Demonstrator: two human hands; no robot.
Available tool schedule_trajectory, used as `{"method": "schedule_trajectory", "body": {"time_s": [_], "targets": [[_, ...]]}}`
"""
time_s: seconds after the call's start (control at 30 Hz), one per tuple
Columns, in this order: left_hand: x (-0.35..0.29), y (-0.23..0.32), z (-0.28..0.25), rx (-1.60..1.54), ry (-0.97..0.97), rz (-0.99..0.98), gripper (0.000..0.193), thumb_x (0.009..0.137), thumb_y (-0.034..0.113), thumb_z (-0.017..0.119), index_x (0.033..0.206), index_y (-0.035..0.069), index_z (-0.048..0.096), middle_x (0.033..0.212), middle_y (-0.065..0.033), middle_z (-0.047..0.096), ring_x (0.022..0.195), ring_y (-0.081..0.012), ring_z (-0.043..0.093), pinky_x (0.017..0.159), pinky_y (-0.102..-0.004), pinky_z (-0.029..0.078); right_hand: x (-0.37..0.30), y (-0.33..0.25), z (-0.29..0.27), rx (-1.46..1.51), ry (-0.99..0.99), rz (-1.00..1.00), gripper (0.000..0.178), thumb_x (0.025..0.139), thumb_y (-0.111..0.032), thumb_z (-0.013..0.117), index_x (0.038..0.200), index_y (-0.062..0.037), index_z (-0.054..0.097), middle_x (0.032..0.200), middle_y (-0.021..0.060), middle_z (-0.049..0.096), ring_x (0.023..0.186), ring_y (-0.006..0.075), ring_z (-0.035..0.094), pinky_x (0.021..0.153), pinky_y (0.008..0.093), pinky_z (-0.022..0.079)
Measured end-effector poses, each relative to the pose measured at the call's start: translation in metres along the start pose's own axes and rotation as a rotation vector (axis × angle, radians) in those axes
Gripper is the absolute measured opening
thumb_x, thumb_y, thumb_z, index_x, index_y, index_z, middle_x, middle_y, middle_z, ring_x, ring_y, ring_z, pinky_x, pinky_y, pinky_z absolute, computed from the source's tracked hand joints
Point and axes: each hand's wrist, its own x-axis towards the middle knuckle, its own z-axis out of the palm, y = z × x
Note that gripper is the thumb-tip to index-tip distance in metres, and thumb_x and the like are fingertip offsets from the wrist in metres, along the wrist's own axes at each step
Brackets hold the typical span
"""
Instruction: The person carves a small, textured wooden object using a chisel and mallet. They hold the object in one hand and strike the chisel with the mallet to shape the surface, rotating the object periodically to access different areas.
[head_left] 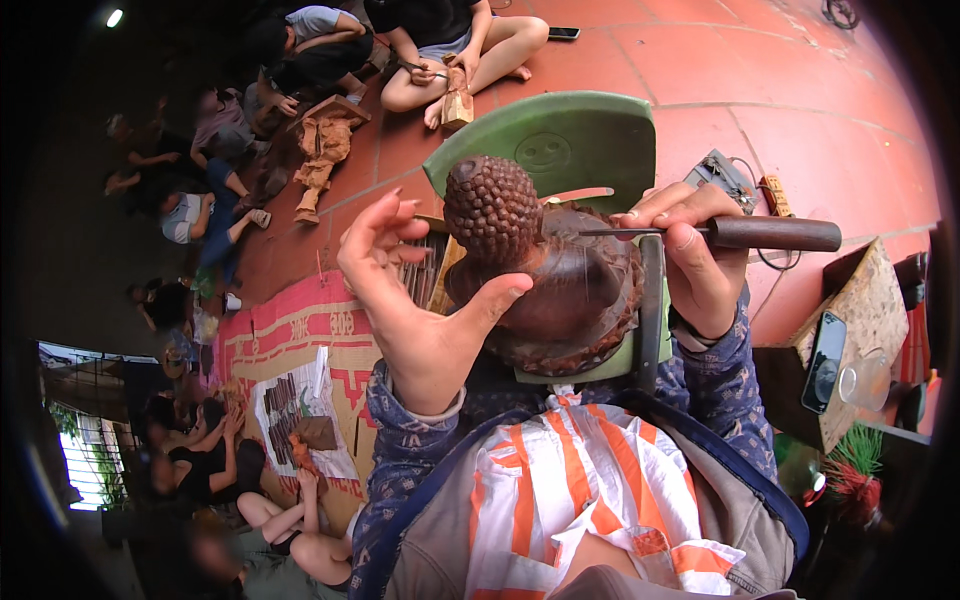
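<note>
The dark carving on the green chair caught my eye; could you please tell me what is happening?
The person's right hand holds a dark-handled tool, its thin blade over the dark carving, though contact is unclear. The left hand is open beside the carving's knobbly head. The carving sits on a green chair. Another person sits on the floor holding a wooden piece.

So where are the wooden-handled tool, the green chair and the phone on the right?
Wooden-handled tool (755,234): head view, on its handle.
Green chair (598,145): head view, on its backrest.
Phone (825,363): head view, middle of its upper face.
</note>
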Motion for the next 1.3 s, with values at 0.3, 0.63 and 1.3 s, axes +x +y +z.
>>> {"method": "schedule_trajectory", "body": {"time_s": [0.3,0.63,1.3], "targets": [[0.022,0.004,0.036,-0.038,-0.121,-0.234,0.062,0.069,0.010,0.082,0.120,0.003,0.047,0.097,-0.0112,0.061,0.088,-0.0190,0.064,0.080,-0.0331,0.051,-0.029,0.057,-0.009,0.441,0.215,0.255,0.010,0.099,-0.017,0.051,0.098,-0.0073,0.050,0.108,0.0168,0.063,0.093,0.0203,0.064,0.082,0.0363,0.054],[0.028,0.001,0.028,-0.160,-0.214,-0.231,0.058,0.068,0.007,0.081,0.115,0.005,0.047,0.090,-0.0068,0.061,0.082,-0.0146,0.064,0.076,-0.0290,0.052,-0.032,0.051,-0.002,0.298,0.213,0.239,0.010,0.100,-0.021,0.050,0.100,-0.0119,0.048,0.103,0.0078,0.060,0.085,0.0166,0.056,0.079,0.0302,0.045],[0.034,-0.042,-0.005,-0.431,-0.485,-0.050,0.071,0.059,0.009,0.084,0.120,0.001,0.048,0.110,-0.0098,0.059,0.096,-0.0158,0.064,0.085,-0.0287,0.051,-0.013,0.011,0.025,0.159,0.018,0.094,0.010,0.091,-0.002,0.058,0.097,-0.0006,0.049,0.098,0.0278,0.065,0.091,0.0301,0.068,0.084,0.0394,0.056]]}}
